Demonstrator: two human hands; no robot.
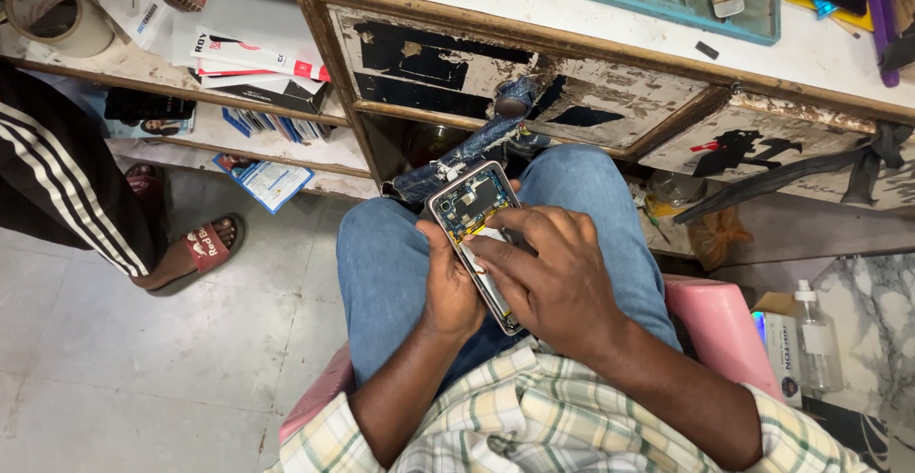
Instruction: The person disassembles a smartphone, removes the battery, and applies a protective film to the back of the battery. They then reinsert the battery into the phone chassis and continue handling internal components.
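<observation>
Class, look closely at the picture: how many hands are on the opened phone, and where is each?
2. The left hand grips the opened phone along its left edge; the right hand lies over its lower half, fingers on the inside. No other hands show.

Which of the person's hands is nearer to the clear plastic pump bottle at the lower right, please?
Right. The right hand lies over the opened phone on the bottle's side; the left hand grips the phone's far edge.
</observation>
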